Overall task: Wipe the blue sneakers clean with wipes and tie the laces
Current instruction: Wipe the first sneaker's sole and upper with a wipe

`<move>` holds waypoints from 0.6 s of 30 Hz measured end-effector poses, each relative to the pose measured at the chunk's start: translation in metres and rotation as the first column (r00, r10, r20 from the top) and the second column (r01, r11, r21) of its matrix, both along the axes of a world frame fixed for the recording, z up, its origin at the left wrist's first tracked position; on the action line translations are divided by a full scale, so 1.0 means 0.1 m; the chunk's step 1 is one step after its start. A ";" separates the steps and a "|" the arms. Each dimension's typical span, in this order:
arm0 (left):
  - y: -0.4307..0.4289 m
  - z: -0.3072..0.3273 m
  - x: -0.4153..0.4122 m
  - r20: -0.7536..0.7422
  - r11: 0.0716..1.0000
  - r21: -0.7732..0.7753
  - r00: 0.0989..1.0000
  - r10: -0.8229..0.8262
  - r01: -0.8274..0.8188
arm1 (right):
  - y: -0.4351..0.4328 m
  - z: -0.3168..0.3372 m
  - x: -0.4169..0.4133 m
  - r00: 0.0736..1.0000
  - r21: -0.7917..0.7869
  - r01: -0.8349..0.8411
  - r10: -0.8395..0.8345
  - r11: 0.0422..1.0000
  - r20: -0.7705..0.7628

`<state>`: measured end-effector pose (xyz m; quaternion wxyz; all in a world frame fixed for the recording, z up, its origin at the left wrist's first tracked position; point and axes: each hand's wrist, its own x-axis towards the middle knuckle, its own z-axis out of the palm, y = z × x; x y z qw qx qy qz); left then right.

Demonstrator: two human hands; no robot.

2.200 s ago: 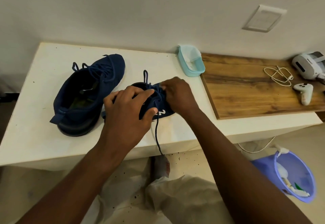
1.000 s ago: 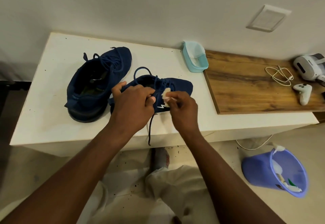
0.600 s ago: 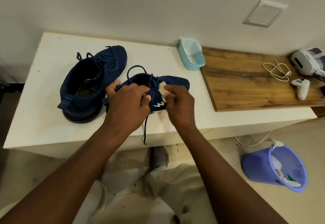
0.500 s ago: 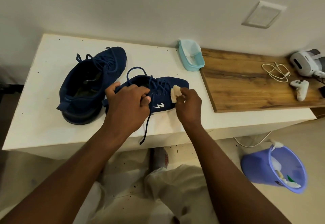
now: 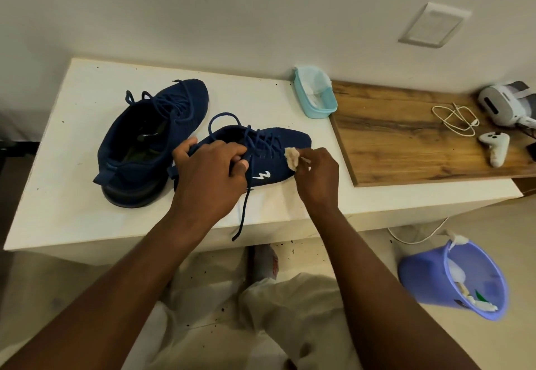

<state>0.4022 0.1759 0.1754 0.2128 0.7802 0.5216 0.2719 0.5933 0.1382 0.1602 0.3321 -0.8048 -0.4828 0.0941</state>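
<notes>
While the left hand grips the collar and lace row of the nearer blue sneaker, pinning it on the white counter, the right hand pinches a crumpled, yellowed wipe against the upper just toe-side of the eyelets. A second ago that wipe sat by the white zigzag logo. It has since travelled toward 3 o'clock along the shoe's flank, so the stroke seems to be working from mid-foot to toe. This sneaker lies mid-counter, toe toward 3 o'clock, with one lace end hanging over the front edge at 6 o'clock and a loop standing loose above the left hand, so it is untied. The second blue sneaker rests at 9 o'clock of the first, close beside it, and its laces look untied too. A light-blue wipe tub stands at 1 o'clock, and a purple bucket holding used wipes sits on the floor at 4 o'clock. In my judgement wiping of this shoe is under way, with the toe cap next, and tying has not begun.
</notes>
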 end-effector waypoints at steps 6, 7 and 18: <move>0.01 0.02 0.01 -0.017 1.000 0.006 1.000 0.004 -0.003 | -0.15 0.00 -0.59 0.963 0.055 -0.267 0.265 0.962 0.046; 0.01 0.02 0.00 -0.019 1.000 0.001 1.000 0.003 -0.003 | -0.16 -0.03 -0.57 0.959 0.041 -0.278 0.275 0.960 0.066; 0.03 0.02 -0.02 0.035 1.000 -0.020 0.999 -0.015 0.016 | -0.22 -0.01 -0.68 0.965 -0.002 -0.260 0.260 0.966 0.032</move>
